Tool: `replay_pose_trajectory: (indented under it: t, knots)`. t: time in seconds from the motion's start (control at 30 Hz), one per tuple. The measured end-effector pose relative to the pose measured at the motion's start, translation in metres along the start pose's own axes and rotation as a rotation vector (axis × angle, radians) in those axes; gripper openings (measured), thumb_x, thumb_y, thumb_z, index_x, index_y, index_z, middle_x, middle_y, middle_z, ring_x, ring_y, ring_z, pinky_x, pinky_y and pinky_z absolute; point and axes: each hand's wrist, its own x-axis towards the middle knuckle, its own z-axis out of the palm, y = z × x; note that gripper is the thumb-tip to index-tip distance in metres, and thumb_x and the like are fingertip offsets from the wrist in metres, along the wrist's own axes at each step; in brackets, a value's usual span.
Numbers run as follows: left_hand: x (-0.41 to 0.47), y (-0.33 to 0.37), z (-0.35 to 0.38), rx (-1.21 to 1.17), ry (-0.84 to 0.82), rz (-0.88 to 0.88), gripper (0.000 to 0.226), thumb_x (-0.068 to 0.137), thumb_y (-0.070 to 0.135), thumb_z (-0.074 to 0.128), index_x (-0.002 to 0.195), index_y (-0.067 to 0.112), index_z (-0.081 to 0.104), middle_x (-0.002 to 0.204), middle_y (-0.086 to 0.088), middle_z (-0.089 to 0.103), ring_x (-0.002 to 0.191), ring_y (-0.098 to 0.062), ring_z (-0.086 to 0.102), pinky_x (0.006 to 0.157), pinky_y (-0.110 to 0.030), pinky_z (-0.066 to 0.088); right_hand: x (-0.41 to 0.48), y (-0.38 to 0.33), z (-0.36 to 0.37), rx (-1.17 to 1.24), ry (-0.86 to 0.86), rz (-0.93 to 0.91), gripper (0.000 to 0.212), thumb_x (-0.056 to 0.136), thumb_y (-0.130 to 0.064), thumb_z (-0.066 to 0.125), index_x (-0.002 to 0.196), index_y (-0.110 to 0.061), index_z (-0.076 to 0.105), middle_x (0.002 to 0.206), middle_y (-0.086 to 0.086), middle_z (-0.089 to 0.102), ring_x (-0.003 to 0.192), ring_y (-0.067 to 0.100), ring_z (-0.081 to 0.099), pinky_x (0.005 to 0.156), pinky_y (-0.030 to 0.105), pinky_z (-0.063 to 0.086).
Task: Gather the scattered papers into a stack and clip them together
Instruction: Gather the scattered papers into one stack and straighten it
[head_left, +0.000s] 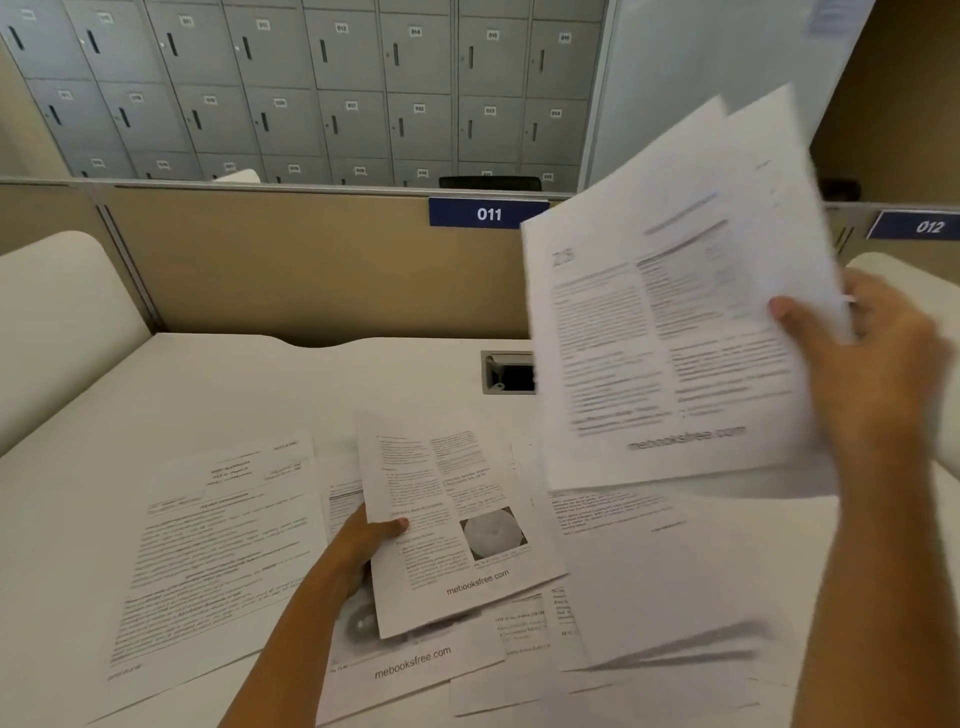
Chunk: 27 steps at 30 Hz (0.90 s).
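The right hand (872, 374) grips a raised sheaf of white printed pages (665, 338) at its right edge, thumb across the front. The two-column print is blurred. The left hand (358, 551) pinches a white sheet with a round grey picture (452, 519) by its left edge, over more printed sheets (218, 551) that lie scattered and overlapping on the white desk (260, 384).

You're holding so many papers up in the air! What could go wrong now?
1. The right hand grips the raised bundle of sheets by one edge only. The sheets are fanned apart, so one might slip out.
2. The left hand pinches the page with the round picture at its side, so it could crease if tugged.
3. Other printed pages lie overlapped on the desk, and an arm might sweep some off.
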Motion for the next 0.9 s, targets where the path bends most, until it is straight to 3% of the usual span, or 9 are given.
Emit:
replay_pose_trajectory:
  t: [0.1,0.23,0.37,0.5,0.6,0.73,0.83,0.9]
  knots:
    - [-0.002,0.000,0.002,0.000,0.011,0.024,0.046,0.088,0.003,0.058,0.130,0.017,0.046,0.119,-0.013,0.063,0.103,-0.033,0.063,0.089,-0.051,0.051,-0.028,-0.007,0.048,0.013,-0.250,0.047,0.034,0.086,-0.021,0.064,0.117,-0.006,0.060,0.106,0.014,0.065,0.084,0.017,0.053,0.067,0.016,0.031]
    - [-0.005,0.001,0.007,-0.035,0.091,0.046,0.039,0.097,0.027,0.045,0.135,0.017,0.042,0.118,-0.009,0.060,0.105,-0.030,0.060,0.094,-0.048,0.048,-0.070,0.025,0.117,0.113,-0.565,0.252,0.036,0.090,-0.019,0.059,0.125,-0.011,0.054,0.108,0.004,0.061,0.089,0.016,0.057,0.068,0.015,0.043]
    - [0.000,0.001,0.008,-0.099,0.229,-0.007,0.063,0.094,0.056,0.028,0.142,0.016,0.036,0.137,-0.012,0.049,0.124,-0.033,0.049,0.103,-0.048,0.041,-0.116,0.052,0.163,0.138,-0.794,0.391,0.042,0.094,-0.019,0.052,0.135,-0.014,0.045,0.126,0.011,0.056,0.113,0.027,0.056,0.094,0.033,0.047]
    - [-0.003,0.001,0.011,-0.080,0.179,0.071,0.049,0.097,0.043,0.034,0.134,0.013,0.045,0.127,-0.011,0.058,0.117,-0.033,0.055,0.097,-0.046,0.045,-0.144,0.067,0.186,-0.010,-0.909,0.397,0.047,0.095,-0.014,0.051,0.141,-0.010,0.039,0.133,0.014,0.052,0.120,0.026,0.051,0.099,0.029,0.039]
    - [-0.005,-0.002,0.011,0.016,0.153,0.098,0.037,0.096,0.022,0.047,0.132,0.013,0.046,0.129,-0.014,0.058,0.108,-0.032,0.060,0.095,-0.048,0.048,-0.148,0.077,0.189,-0.022,-0.902,0.371,0.044,0.093,-0.012,0.053,0.136,-0.009,0.045,0.130,0.012,0.055,0.114,0.023,0.055,0.096,0.027,0.041]
    - [-0.002,-0.004,0.010,0.045,0.173,0.079,0.038,0.095,0.016,0.049,0.132,0.013,0.046,0.128,-0.015,0.058,0.110,-0.035,0.059,0.096,-0.053,0.047,-0.124,0.100,0.161,-0.025,-0.617,0.402,0.037,0.088,-0.014,0.062,0.124,-0.011,0.057,0.117,0.011,0.063,0.096,0.022,0.060,0.083,0.027,0.045]
    - [0.000,-0.005,0.009,0.051,0.176,0.076,0.038,0.095,0.015,0.049,0.132,0.013,0.045,0.128,-0.015,0.058,0.111,-0.035,0.059,0.096,-0.054,0.046,-0.104,0.133,0.129,-0.237,-0.442,0.547,0.050,0.079,-0.030,0.072,0.123,-0.013,0.057,0.123,0.015,0.059,0.111,0.034,0.055,0.093,0.041,0.044]
    - [0.001,-0.005,0.009,0.051,0.175,0.072,0.038,0.095,0.016,0.049,0.133,0.014,0.045,0.128,-0.014,0.058,0.111,-0.034,0.059,0.097,-0.053,0.046,-0.098,0.150,0.107,-0.435,-0.502,0.699,0.066,0.074,-0.044,0.074,0.129,-0.015,0.052,0.133,0.019,0.048,0.122,0.040,0.044,0.099,0.046,0.039]
